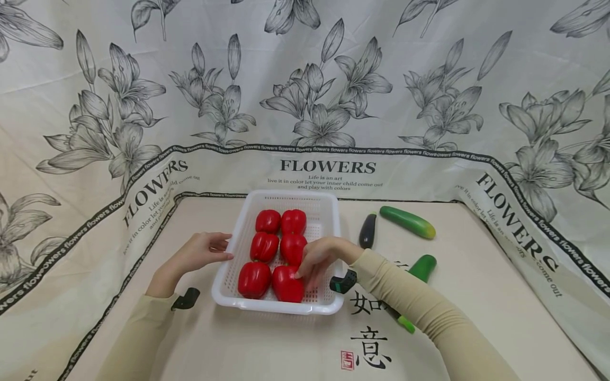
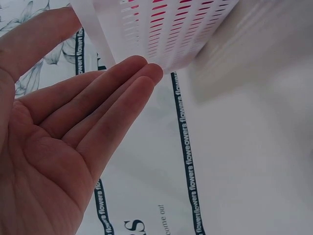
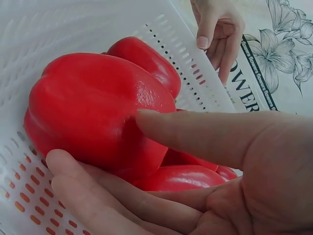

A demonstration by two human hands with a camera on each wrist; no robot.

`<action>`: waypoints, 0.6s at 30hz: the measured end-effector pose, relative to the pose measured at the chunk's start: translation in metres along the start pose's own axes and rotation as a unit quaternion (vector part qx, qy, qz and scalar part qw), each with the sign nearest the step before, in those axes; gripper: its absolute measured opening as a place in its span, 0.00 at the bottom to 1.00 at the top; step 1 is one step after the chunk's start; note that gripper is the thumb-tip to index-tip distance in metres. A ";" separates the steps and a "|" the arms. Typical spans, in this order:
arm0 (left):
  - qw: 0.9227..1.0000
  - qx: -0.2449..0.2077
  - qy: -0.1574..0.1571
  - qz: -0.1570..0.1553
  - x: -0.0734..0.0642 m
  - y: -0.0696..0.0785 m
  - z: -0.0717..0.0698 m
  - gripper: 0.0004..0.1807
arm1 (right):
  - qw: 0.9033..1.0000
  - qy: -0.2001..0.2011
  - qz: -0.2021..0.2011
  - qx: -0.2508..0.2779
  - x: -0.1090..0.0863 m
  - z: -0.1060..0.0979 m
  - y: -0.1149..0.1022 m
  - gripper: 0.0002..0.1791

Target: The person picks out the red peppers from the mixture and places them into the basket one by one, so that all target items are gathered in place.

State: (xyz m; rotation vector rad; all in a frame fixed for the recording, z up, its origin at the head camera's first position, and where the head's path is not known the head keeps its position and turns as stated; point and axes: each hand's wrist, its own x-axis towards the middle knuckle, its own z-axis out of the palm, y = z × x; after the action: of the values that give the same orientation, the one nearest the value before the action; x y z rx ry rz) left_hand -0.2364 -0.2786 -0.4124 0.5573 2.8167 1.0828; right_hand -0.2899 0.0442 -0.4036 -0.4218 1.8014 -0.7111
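Observation:
A white perforated plastic basket [image 1: 276, 304] holds several red bell peppers [image 1: 254, 279], set in two columns. My right hand [image 1: 318, 260] reaches over the basket's right side and grips the front right red bell pepper [image 1: 287, 284]. In the right wrist view the thumb presses on that bell pepper [image 3: 93, 112], while the other fingers lie along its lower side. My left hand [image 1: 206, 248] is at the basket's left wall, its fingers fairly straight. Up close, the left hand [image 2: 63, 142] has its fingertips by the perforated wall [image 2: 151, 34]; whether they touch it I cannot tell.
Right of the basket lie a dark eggplant [image 1: 367, 231] and a long green vegetable with a yellowish end [image 1: 407, 221]. Another green vegetable [image 1: 423, 267] and a green-tipped one [image 1: 406, 324] are partly hidden by the right sleeve. A flower-printed curtain [image 1: 329, 116] stands behind the table.

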 end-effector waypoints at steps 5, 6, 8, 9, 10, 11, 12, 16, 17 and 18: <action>1.000 -0.001 0.001 0.001 0.000 0.001 0.000 0.32 | 1.000 -0.014 0.001 0.005 0.002 0.001 0.002 0.14; 1.000 -0.001 0.001 0.001 0.000 0.001 0.001 0.32 | 1.000 -0.016 0.001 0.007 0.002 0.001 0.002 0.14; 1.000 -0.002 0.000 0.000 0.000 0.000 0.001 0.33 | 1.000 -0.019 0.001 0.012 0.002 0.001 0.002 0.14; 1.000 -0.001 0.000 0.000 0.000 0.000 0.001 0.33 | 1.000 -0.020 0.001 0.013 0.002 0.000 0.002 0.14; 1.000 -0.001 0.000 0.000 0.000 0.000 0.001 0.33 | 1.000 -0.020 0.000 0.013 0.001 0.000 0.002 0.14; 1.000 -0.001 0.000 0.001 0.000 0.000 0.001 0.33 | 1.000 -0.019 -0.001 0.013 0.000 -0.001 0.002 0.14; 1.000 -0.001 0.001 0.001 0.000 0.000 0.001 0.33 | 1.000 -0.016 -0.003 0.012 -0.001 -0.001 0.002 0.13; 1.000 0.002 0.001 0.001 0.000 -0.001 0.000 0.33 | 1.000 0.007 -0.018 0.009 -0.007 -0.004 0.002 0.12; 1.000 0.002 0.001 0.001 0.000 0.000 0.000 0.32 | 1.000 0.015 -0.024 0.007 -0.009 -0.005 0.002 0.12; 1.000 0.002 0.002 0.000 -0.001 0.000 0.000 0.32 | 0.999 0.021 -0.031 0.005 -0.011 -0.005 0.002 0.12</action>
State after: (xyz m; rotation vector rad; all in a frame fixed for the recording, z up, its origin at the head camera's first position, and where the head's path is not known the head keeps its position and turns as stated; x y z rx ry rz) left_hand -0.2359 -0.2791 -0.4126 0.5567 2.8224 1.0788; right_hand -0.2912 0.0532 -0.3957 -0.4613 1.8300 -0.7766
